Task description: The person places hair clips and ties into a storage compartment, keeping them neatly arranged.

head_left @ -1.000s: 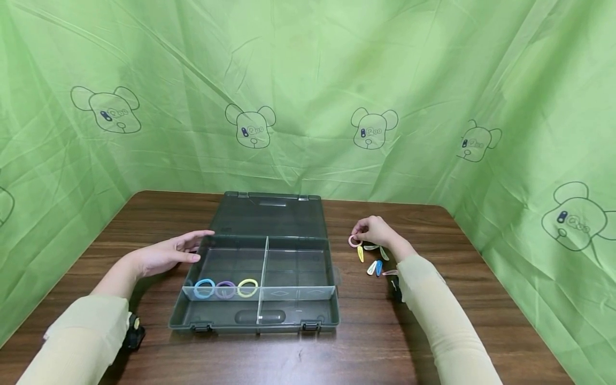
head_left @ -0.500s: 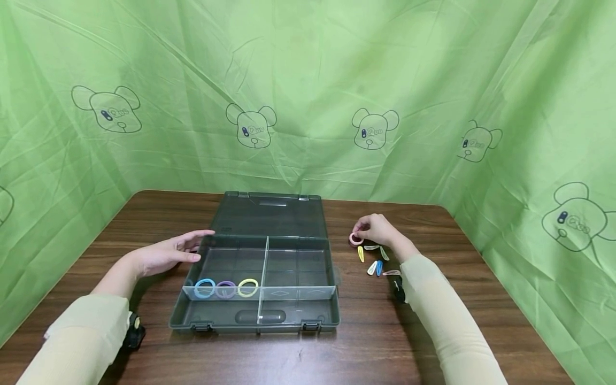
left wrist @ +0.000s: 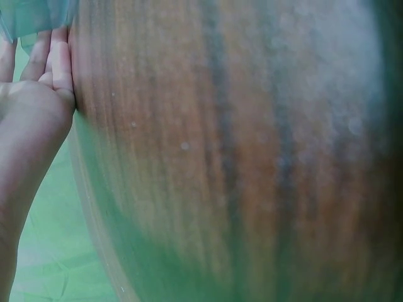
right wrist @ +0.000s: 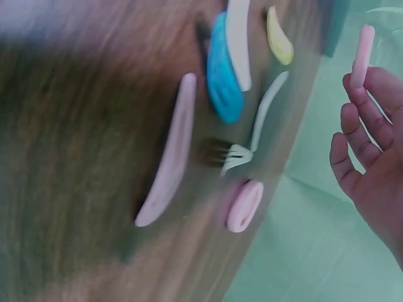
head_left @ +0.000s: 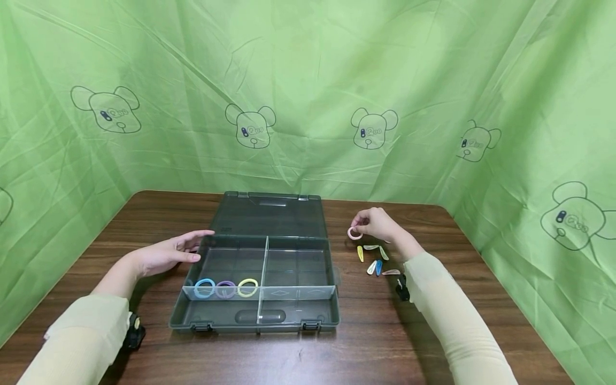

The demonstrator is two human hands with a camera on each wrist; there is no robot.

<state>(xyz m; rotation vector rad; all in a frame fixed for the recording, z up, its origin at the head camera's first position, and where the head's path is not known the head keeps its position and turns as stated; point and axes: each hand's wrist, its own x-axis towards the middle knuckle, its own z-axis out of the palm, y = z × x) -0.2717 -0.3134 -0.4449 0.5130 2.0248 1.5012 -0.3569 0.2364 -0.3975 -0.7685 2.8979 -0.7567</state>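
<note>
My right hand (head_left: pixel 378 224) pinches a pink hair tie (head_left: pixel 355 233) between thumb and fingertips, raised over the table; in the right wrist view this pink hair tie (right wrist: pixel 362 56) shows edge-on. My left hand (head_left: pixel 166 255) lies with extended fingers and thumb at the left wall of a dark see-through compartment box (head_left: pixel 335 278). Blue (head_left: pixel 204 289), purple (head_left: pixel 225 290) and yellow (head_left: pixel 247 288) hair ties sit in its left compartment, by the front divider. Below my right hand lie yellow (head_left: pixel 360 254), blue (head_left: pixel 378 267), white (head_left: pixel 371 267), pink (head_left: pixel 391 272) and pale green hair clips (head_left: pixel 383 253).
The box's lid (head_left: pixel 269 216) is folded back flat on the wooden table (head_left: pixel 298 358). Another pink hair tie (right wrist: pixel 244 206) lies beside the clips in the right wrist view, mostly hidden by my hand in the head view. A green curtain (head_left: pixel 308 64) surrounds the table.
My right hand has lifted the pink hair tie up from beside the yellow clip. The left hand, the box and the clips stay where they were.
</note>
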